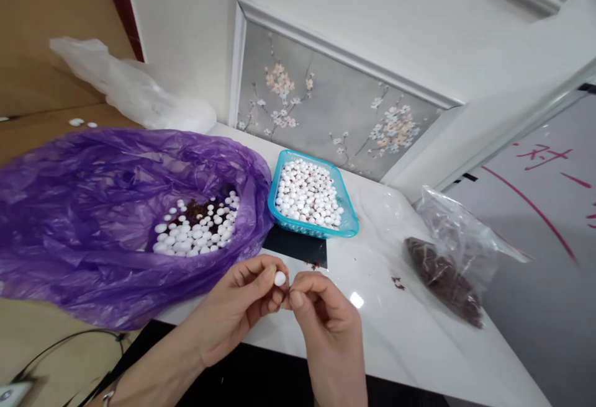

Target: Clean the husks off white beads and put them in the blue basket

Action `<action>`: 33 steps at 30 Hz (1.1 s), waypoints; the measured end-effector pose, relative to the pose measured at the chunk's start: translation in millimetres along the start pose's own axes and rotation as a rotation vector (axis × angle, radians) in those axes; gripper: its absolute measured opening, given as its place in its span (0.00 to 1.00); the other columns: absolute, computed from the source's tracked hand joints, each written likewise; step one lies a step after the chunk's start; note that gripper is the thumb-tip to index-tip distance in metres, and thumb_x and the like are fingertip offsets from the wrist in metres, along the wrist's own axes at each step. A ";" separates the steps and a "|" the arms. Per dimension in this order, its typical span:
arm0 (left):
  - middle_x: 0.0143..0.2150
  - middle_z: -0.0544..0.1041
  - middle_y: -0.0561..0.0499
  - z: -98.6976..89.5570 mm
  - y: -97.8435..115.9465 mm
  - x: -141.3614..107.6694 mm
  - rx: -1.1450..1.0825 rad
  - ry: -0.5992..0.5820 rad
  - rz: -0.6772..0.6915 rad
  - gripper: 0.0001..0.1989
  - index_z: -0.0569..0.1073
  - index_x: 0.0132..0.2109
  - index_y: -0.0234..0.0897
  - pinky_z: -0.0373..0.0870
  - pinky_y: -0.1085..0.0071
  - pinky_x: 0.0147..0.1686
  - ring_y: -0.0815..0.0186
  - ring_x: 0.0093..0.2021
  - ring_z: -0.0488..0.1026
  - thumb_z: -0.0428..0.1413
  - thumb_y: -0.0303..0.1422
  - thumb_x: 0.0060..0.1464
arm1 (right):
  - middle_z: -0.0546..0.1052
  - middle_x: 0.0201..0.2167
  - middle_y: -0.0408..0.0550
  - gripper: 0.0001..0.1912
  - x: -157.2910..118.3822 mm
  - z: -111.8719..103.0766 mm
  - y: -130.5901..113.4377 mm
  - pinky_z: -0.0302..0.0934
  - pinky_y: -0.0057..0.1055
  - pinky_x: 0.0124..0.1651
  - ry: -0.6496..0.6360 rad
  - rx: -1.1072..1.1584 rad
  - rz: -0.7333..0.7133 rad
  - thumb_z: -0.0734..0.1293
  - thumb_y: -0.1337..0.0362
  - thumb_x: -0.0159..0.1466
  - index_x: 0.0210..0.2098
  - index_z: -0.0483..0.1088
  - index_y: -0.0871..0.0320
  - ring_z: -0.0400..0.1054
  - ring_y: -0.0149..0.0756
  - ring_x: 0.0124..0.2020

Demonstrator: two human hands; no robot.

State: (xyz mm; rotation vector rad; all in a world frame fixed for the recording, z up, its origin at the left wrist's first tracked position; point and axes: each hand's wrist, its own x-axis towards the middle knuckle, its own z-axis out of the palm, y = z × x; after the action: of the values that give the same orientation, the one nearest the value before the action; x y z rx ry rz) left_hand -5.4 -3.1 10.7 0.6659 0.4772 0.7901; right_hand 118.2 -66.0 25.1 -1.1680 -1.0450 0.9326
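Left hand (254,295) pinches smooth white ball (280,278) over glossy bench (386,326), toward near edge; right hand (333,326) pinched closed beside it, contents unclear; crinkly purple bag (107,177) with white balls (198,238), left edge; teal plastic basket (351,227), ball-filled, back edge

Listed at 9 o'clock: purple bag (88,190), crinkled glossy plastic. At 6 o'clock: white ball (280,278), smooth. At 4 o'clock: clear bag (460,227), shiny plastic. Centrally: blue basket (349,208), plastic. Desk (395,332): glossy.

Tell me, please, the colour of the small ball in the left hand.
The small ball is white; the head view, the only one, shows it.
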 end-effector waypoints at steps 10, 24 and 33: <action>0.25 0.69 0.54 0.2 -0.1 -0.1 0.071 0.022 0.019 0.10 0.77 0.34 0.34 0.61 0.80 0.30 0.75 0.26 0.62 0.62 0.38 0.52 | 0.70 0.29 0.41 0.07 -1.2 1.3 2.2 0.63 0.26 0.37 0.010 -0.121 -0.068 0.63 0.64 0.66 0.31 0.68 0.55 0.66 0.30 0.32; 0.25 0.72 0.54 4.6 5.0 -4.3 0.299 0.075 0.145 0.08 0.78 0.32 0.39 0.63 0.76 0.30 0.71 0.27 0.64 0.64 0.39 0.50 | 0.69 0.29 0.42 0.08 -2.7 3.2 2.5 0.64 0.29 0.38 -0.012 -0.123 -0.045 0.61 0.62 0.68 0.32 0.66 0.55 0.68 0.33 0.32; 0.25 0.72 0.55 3.9 -2.3 -3.6 0.246 0.108 0.130 0.07 0.79 0.31 0.39 0.62 0.78 0.32 0.72 0.29 0.63 0.64 0.38 0.49 | 0.67 0.29 0.40 0.07 -2.3 3.5 10.0 0.61 0.28 0.37 0.023 -0.147 -0.071 0.62 0.62 0.67 0.33 0.66 0.55 0.65 0.31 0.32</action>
State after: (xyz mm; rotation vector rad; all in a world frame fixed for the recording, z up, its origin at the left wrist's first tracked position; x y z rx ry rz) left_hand -4.1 -8.5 12.4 0.8918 0.6409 0.9012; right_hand 113.9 -65.7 15.2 -1.2517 -1.1446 0.7953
